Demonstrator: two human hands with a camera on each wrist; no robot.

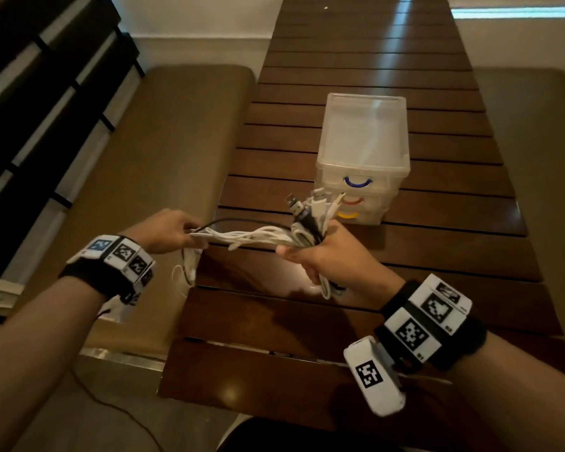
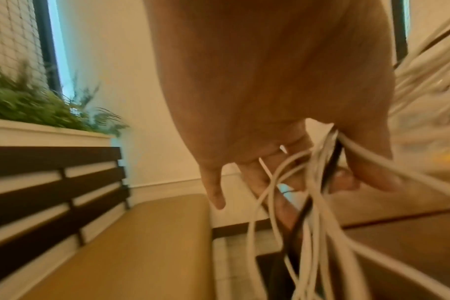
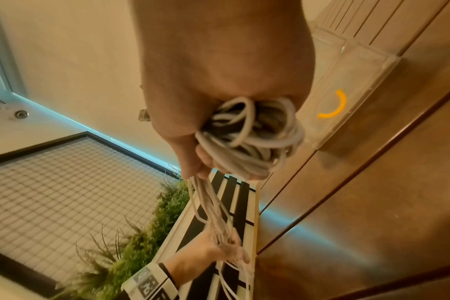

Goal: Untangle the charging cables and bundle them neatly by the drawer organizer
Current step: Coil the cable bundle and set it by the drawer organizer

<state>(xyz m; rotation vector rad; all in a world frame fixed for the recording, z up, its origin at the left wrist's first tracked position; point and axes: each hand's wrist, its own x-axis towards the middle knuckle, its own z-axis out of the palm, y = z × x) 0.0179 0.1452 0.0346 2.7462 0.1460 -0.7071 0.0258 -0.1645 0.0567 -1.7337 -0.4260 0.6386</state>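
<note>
A bunch of white charging cables (image 1: 248,235) with one black cable stretches between my two hands above the table's near left edge. My right hand (image 1: 310,252) grips the coiled end (image 3: 252,138), and several USB plugs (image 1: 310,203) stick up out of the fist. My left hand (image 1: 177,231) pinches the strands at the other end (image 2: 329,162), and loose tails hang below it (image 1: 186,272). The clear drawer organizer (image 1: 362,138), with blue, red and yellow handles, stands on the table just beyond my right hand.
The dark slatted wooden table (image 1: 372,282) runs away from me. A tan cushioned bench (image 1: 163,141) with a dark slatted back lies to the left, another cushion (image 1: 535,125) to the right. Green plants (image 2: 26,101) line a ledge behind the bench.
</note>
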